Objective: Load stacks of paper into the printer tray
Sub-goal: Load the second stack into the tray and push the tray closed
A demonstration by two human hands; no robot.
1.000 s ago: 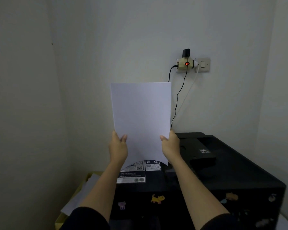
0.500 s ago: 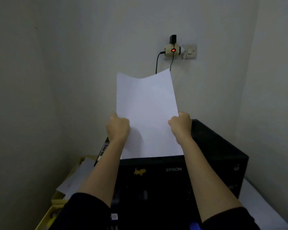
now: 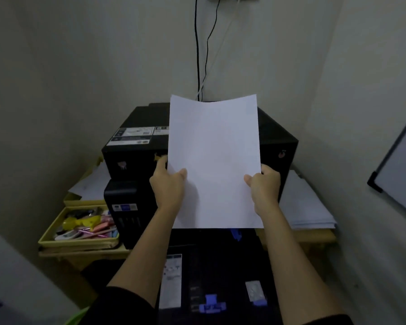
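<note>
While the paper stack (image 3: 215, 160) hangs above the tray: it stands nearly upright in front of the printer (image 3: 131, 146). Its lower edge is just over the pulled-out tray (image 3: 220, 266) and not yet in it. Its top edge bows slightly.
Left hand (image 3: 168, 186): pinches the stack's left edge, with the thumb on the near face and the fingers hidden behind.
Right hand (image 3: 264, 188): pinches the right edge the same way, thumb in front and fingers behind.
Step in hand: judged to be lowering the stack and laying it flat in the tray.
Tray: dark and open toward the person. The blue guides (image 3: 211, 303) show at its near end.
Method: lower both hands at an equal rate. Bring the stack level and square to the tray walls, and seat it between the guides. Release only once the sheets rest on the tray floor.
Grip advice: hold both edges evenly so the sheets do not fan or slip apart.
Risk: a bowed corner may catch on a guide, and the dim light hides the tray floor.
Spare paper (image 3: 307, 207): lies on the table to the right of the printer, probably for further loads.
</note>
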